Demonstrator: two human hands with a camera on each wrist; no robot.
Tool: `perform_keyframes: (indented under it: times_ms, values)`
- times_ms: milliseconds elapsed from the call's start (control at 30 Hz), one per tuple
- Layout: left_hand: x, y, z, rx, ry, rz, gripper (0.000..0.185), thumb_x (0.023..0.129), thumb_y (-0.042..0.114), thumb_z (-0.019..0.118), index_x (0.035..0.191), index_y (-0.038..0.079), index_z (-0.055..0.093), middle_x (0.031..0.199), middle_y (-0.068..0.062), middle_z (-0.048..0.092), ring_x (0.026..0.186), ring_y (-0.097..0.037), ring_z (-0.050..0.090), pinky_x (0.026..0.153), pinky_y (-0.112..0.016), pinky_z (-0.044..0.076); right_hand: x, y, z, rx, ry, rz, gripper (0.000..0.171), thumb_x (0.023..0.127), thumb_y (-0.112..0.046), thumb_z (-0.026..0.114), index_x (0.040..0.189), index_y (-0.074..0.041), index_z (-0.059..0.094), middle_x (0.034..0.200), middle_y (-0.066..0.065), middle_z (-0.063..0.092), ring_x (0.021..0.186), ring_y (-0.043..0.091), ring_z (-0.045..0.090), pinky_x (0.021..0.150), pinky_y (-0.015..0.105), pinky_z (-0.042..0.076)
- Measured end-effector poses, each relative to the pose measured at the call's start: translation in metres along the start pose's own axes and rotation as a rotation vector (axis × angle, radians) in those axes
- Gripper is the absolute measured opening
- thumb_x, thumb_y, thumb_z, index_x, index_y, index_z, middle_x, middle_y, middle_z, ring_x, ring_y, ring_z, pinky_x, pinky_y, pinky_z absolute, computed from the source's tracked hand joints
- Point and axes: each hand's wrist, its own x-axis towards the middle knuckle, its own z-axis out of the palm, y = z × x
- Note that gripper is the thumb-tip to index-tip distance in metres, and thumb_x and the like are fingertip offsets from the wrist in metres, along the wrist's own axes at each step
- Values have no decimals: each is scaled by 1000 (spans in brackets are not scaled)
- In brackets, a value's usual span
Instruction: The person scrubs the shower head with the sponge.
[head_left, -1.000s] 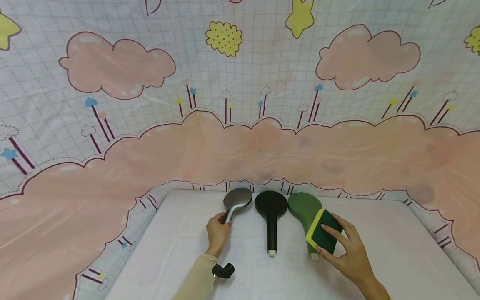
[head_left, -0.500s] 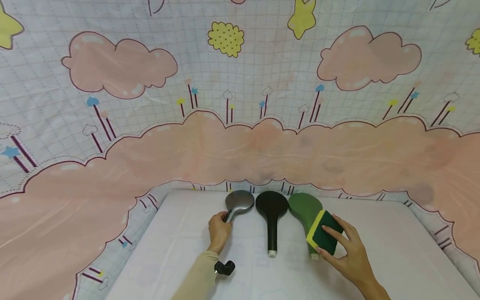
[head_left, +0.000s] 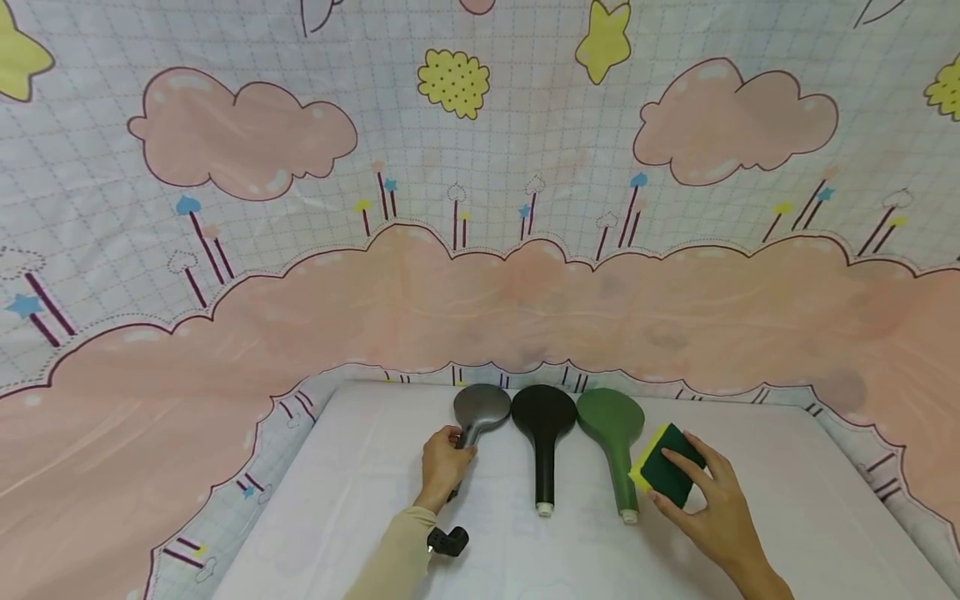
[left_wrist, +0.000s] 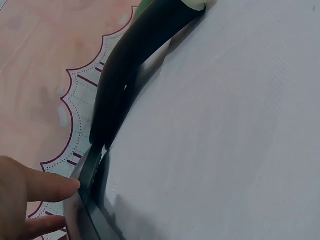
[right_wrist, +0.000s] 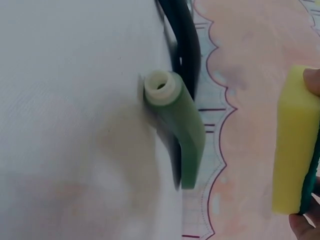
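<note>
Three shower heads are lined up near the table's back edge. My left hand (head_left: 444,468) grips the handle of the leftmost, a grey shower head (head_left: 481,406), whose round head sits close beside the black one. In the left wrist view, fingers (left_wrist: 55,187) touch the grey body. The black shower head (head_left: 543,412) lies in the middle, its white-tipped handle toward me. Right of it lies the green shower head (head_left: 611,417), its hollow white end (right_wrist: 162,87) showing in the right wrist view. My right hand (head_left: 716,508) pinches a yellow-and-green sponge (head_left: 671,467) just right of the green handle.
The shower heads lie on a white table (head_left: 337,467). Behind and around it hangs a patterned cloth (head_left: 480,308) with pink clouds. A black device (head_left: 448,542) is strapped at my left wrist.
The grey shower head has come nearer me and slightly right, its handle turning more toward me with my left hand. The sponge in my right hand has shifted right, uncovering the green handle.
</note>
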Motion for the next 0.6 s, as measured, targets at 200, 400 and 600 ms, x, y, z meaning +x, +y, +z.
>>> perform_keyframes:
  times_ms: [200,400,600]
  values:
    - [-4,4,-7,40,27,30,35,76,14,78,108,3,70,101,-14,69,92,-29,64,74,-44,49,-3,7,-4,-10,-30,37,60,65,-23,91,120,-12,67,142,24,46,123,47,43,81,71,46]
    - [-12,11,-20,0,19,99,38,80,15,74,115,2,67,111,-18,67,101,-33,63,77,-46,49,-5,15,-7,-33,-61,66,61,67,-24,89,121,-8,65,141,27,46,121,49,42,81,72,45]
    - [-19,16,-29,-30,-4,177,34,84,14,73,115,2,67,113,-18,67,105,-35,63,81,-47,50,-7,22,-7,-73,-152,111,62,72,-31,86,124,-7,63,139,30,46,119,52,43,81,71,46]
